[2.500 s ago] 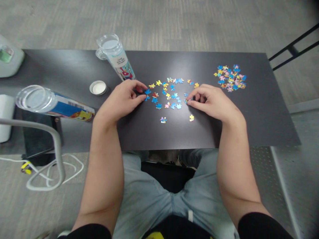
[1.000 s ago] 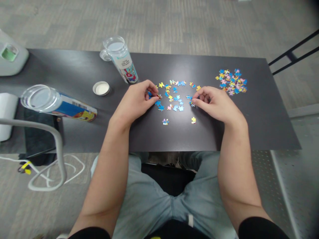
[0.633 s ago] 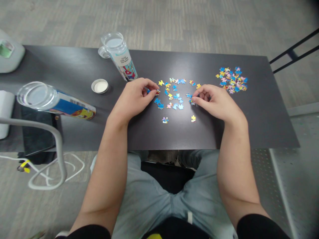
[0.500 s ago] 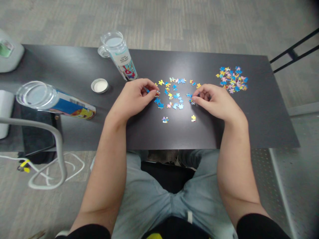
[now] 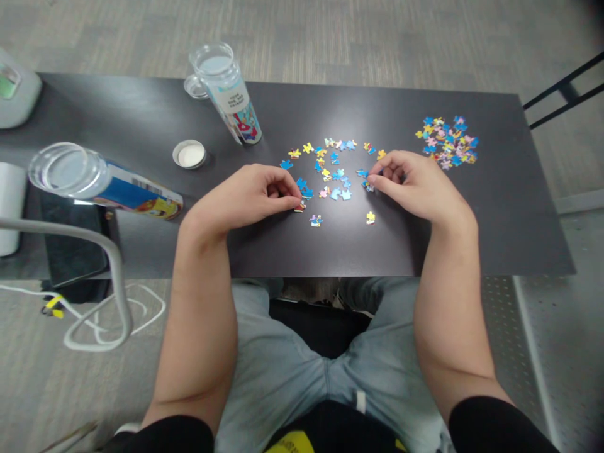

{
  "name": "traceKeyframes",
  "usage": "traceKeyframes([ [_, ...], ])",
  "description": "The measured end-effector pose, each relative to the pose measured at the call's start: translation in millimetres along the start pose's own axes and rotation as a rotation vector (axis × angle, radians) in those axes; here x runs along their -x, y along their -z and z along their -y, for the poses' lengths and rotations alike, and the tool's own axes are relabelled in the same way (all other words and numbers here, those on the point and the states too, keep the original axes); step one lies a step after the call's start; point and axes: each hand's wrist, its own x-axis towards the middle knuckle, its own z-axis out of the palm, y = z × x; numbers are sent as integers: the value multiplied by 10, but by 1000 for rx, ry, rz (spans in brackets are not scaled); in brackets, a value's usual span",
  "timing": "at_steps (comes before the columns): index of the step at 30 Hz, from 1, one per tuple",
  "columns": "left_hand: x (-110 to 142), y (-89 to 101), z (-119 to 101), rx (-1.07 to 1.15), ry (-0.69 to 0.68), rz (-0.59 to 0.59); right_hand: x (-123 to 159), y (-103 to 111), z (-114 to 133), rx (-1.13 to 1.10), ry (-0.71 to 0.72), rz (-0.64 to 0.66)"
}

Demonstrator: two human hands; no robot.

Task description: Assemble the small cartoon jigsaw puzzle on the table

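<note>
My left hand [image 5: 252, 196] is low over the dark table, thumb and forefinger pinched on a red-and-yellow puzzle piece [image 5: 299, 207]. Just beyond its fingertips lie blue puzzle pieces [image 5: 304, 188]. On the other side of the loose ring of pieces, my right hand [image 5: 409, 181] has its thumb and forefinger closed at a small blue puzzle piece [image 5: 367, 186], partly covered by the fingertips. Between the hands are several scattered pieces, among them a light-blue puzzle piece [image 5: 346, 195]. Nearer to me sit a purple-and-blue puzzle piece [image 5: 316, 221] and a yellow puzzle piece [image 5: 370, 218].
A heap of puzzle pieces [image 5: 448, 143] lies at the far right of the table [image 5: 321, 251]. On the left stand a clear printed canister [image 5: 233, 104], a blue-labelled canister [image 5: 127, 192] and a round white lid [image 5: 189, 154]. A grey curved tube [image 5: 116, 277] crosses the lower left.
My left hand carried the red-and-yellow piece from the ring's left side towards me, uncovering blue and yellow pieces. My right hand stays at its piece. The view has shifted slightly.
</note>
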Motion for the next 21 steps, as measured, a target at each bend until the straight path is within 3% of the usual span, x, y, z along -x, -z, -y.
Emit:
traceKeyframes([
  [12, 33, -4, 0, -11, 6, -4, -6, -22, -75, 1, 31, -25],
  [21, 85, -210, -202, -164, -158, -8, -27, -66, -125, 4, 55, -55],
])
